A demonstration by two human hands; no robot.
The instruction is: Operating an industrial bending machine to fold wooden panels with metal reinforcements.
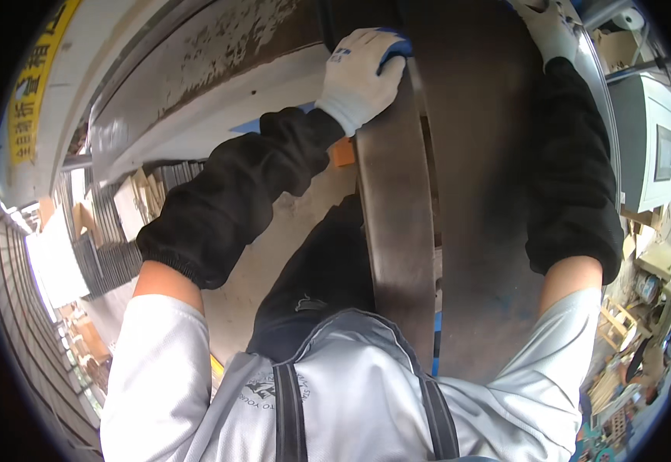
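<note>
My left hand [362, 77], in a white work glove with a blue palm, is closed on the far part of a narrow dark metal strip [398, 208]. Its thumb bends along the strip's right side. Beside the strip, with a thin gap between, lies a wide dark metal sheet [478, 154]. At the sheet's far right corner, my right hand [548, 32], gloved too, curls its fingers at the edge. The upper picture edge cuts off part of those fingers. Both my forearms wear black sleeves.
A worn pale metal machine beam [220, 65] crosses the far left. A yellow sign [36, 81] is on the white panel beside it. To the right stands a grey control box [651, 146] with a screen and buttons. Stacked dark sheets [104, 215] stand at left; clutter fills the lower right.
</note>
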